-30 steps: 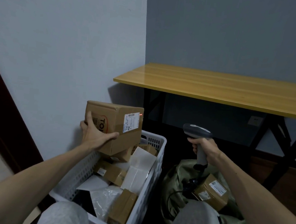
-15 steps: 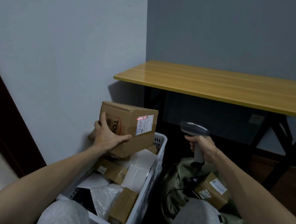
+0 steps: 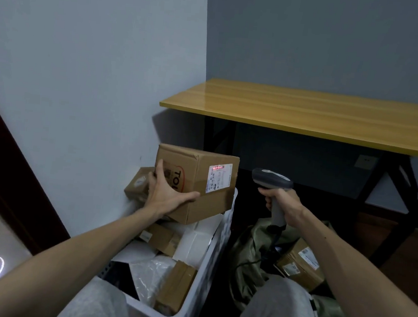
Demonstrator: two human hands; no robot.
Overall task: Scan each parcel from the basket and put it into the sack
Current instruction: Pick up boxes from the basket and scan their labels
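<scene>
Head view looks down on a brown cardboard parcel [image 3: 210, 204], a squat box with a band of tape round its middle and red print starting "TO" on the side facing me. A white shipping label [image 3: 220, 177] is stuck on the face turned towards the scanner, and a thin red scan line [image 3: 217, 167] lies across the top of that label. I hold the box above the far end of the white basket [image 3: 215, 251], slightly tilted. Its lower corner may just touch the rim, though I can't be sure from this angle. My left hand [image 3: 166, 192] is spread wide on the printed side, with my fingers [image 3: 159, 169] reaching up the back edge and my thumb stretched along the bottom, so the parcel is clamped in that one grip. My right hand [image 3: 282, 203] is wrapped tightly round the handle of the grey scanner [image 3: 271, 179], whose head points left at the label, well apart from the box. Below the parcel the basket holds more brown boxes and white and clear plastic mailers. The green sack [image 3: 247, 249] sits just right of the basket between my knees, with one labelled box [image 3: 299, 266] already lying in its mouth.
</scene>
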